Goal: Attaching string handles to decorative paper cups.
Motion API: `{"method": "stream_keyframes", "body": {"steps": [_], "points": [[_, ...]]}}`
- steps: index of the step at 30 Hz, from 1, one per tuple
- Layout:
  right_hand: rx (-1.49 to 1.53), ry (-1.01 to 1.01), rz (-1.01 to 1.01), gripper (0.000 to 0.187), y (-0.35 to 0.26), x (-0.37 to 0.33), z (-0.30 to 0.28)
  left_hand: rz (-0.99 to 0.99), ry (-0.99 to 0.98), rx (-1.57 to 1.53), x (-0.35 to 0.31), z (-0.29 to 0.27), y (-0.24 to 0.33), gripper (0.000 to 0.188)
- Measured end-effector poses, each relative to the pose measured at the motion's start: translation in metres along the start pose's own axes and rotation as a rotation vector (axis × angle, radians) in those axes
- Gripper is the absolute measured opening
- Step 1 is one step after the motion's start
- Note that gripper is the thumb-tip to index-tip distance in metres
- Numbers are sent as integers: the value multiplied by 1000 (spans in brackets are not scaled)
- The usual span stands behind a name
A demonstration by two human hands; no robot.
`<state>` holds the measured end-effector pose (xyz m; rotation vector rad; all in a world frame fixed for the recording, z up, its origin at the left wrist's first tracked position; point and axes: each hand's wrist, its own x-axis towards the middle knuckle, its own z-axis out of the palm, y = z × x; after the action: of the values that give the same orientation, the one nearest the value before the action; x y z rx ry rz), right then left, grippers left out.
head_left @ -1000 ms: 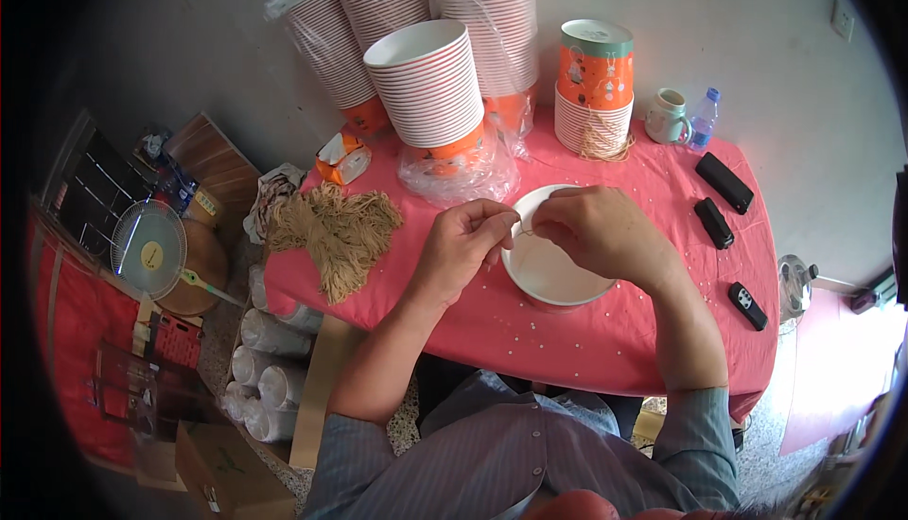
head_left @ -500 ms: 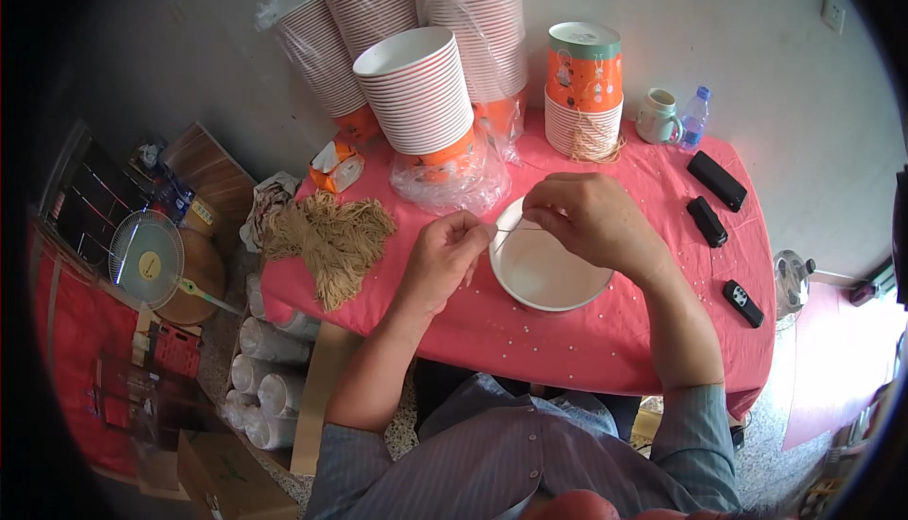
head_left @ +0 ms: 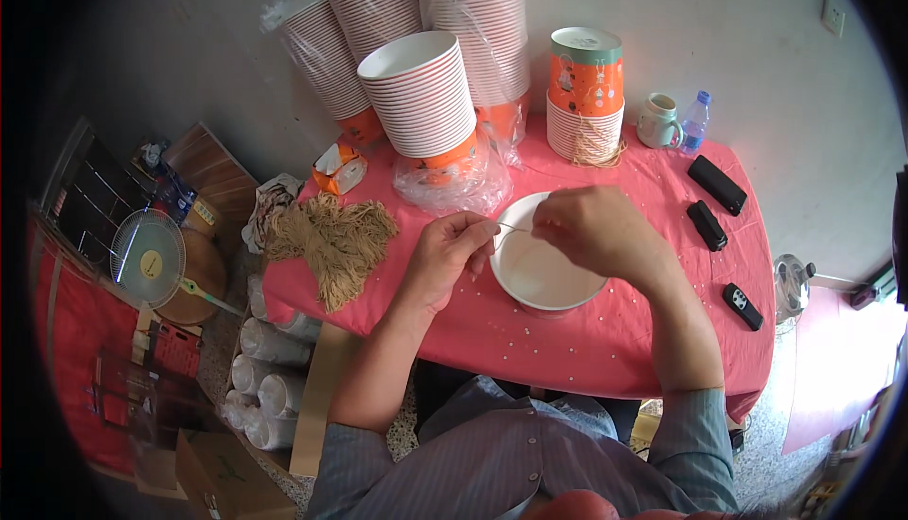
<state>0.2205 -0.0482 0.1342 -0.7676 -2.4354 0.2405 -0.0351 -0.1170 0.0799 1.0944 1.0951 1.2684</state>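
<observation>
Between my two hands stretches a short piece of thin string (head_left: 514,228), with its ends hidden in the fingers. My left hand (head_left: 452,247) pinches it between thumb and forefinger at the rim of a white paper bucket (head_left: 551,309). Over that bucket, my right hand (head_left: 588,229) is closed at the string's other end, its fingers curled down and partly hidden. The bucket stands upright on the table, its mouth facing up; inside it looks pale, and I cannot make out any contents. To the left of my hands lies a bundle of tan cords (head_left: 336,241).
On the red tablecloth (head_left: 463,345) small white bits are scattered. Tall stacks of paper buckets (head_left: 416,94) stand at the back, and an orange bucket stack (head_left: 586,85) with loose strings stands farther right. A mug (head_left: 659,123), a bottle (head_left: 695,123) and a remote control (head_left: 742,306) line the right side.
My right hand has turned slightly and dipped a little, the string still running to my left hand. My left hand has barely moved.
</observation>
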Motion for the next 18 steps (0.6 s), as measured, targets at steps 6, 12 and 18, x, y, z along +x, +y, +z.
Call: {"method": "stream_keyframes", "body": {"steps": [6, 12, 18], "points": [[211, -69, -119, 12, -14, 6, 14, 36, -2, 63, -8, 10, -1, 16], [291, -31, -133, 14, -6, 11, 22, 25, -54, 101, -15, 10, -1, 19], [284, -27, -65, 14, -12, 11, 28, 25, -7, 113, -20, 15, -4, 20]]}}
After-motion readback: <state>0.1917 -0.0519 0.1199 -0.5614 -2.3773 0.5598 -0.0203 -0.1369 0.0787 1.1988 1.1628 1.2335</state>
